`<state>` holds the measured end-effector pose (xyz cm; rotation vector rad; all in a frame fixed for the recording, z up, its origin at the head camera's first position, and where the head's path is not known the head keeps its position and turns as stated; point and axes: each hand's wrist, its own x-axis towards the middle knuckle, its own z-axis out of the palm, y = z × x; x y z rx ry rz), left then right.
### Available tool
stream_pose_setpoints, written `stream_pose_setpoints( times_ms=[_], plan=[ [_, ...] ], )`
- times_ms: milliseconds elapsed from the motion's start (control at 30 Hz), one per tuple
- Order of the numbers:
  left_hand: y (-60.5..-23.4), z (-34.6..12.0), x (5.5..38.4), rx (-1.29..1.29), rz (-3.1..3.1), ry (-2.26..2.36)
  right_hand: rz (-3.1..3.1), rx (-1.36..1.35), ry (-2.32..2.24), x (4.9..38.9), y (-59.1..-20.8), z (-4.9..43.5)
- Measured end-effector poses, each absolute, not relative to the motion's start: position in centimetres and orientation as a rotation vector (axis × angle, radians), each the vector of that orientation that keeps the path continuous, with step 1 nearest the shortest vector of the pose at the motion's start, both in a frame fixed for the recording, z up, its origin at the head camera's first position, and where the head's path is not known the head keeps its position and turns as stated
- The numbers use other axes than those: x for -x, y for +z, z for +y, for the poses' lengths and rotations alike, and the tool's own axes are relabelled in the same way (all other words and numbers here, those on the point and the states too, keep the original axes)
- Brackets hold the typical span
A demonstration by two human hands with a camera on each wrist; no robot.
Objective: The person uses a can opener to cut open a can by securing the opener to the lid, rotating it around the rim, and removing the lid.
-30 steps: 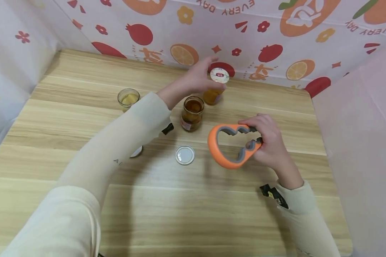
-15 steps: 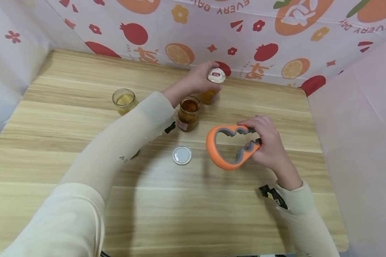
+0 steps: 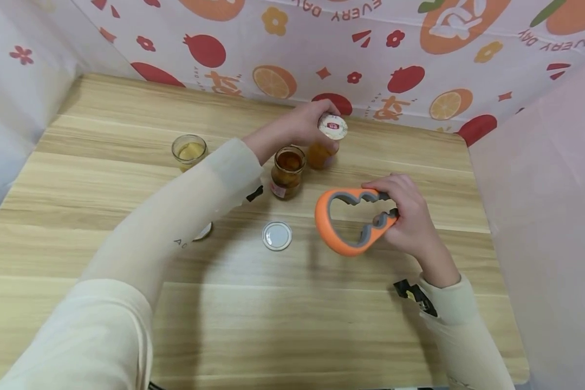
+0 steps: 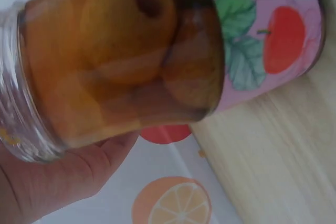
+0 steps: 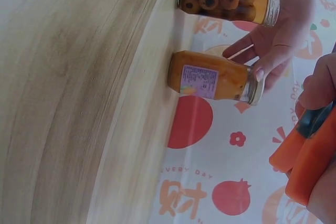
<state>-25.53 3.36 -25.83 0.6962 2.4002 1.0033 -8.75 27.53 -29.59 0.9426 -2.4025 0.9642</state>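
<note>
In the head view my left hand [image 3: 306,123] grips the upper part of a glass jar [image 3: 323,156] of orange fruit with a patterned lid on. The right wrist view shows this jar [image 5: 210,76] standing on the table, my thumb at its neck. Close beside it is a lidless jar [image 3: 286,177] of brown fruit in syrup; this jar [image 4: 126,61] fills much of the left wrist view, its pink label showing a red fruit. My right hand [image 3: 409,216] holds an orange jar opener [image 3: 324,225] with grey toothed inner edges, raised above the table and apart from the jars.
Another lidless glass jar [image 3: 189,153] with yellowish contents stands to the left, partly behind my left sleeve. One loose lid [image 3: 277,236] lies upside down mid-table. A second lid [image 3: 203,232] is mostly hidden by the sleeve. A fruit-printed sheet [image 3: 273,59] hangs behind the wooden table [image 3: 283,325].
My left hand has closed its fingers around the lidded jar. Jar and hand have shifted slightly toward me. The right hand and jar opener have stayed nearly still.
</note>
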Motion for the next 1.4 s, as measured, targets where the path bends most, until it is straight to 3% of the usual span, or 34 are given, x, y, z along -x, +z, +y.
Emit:
stream_pose_setpoints(
  times_ms=[667,1400],
  plan=[
    [-23.1,5.5,22.2,-0.808,2.518,0.505,-2.392,-0.937,0.96,8.6,-29.5,27.4],
    [-24.6,7.7,17.0,-1.094,2.65,0.403,-2.369,-0.92,0.968,8.5,-29.0,27.7]
  ],
)
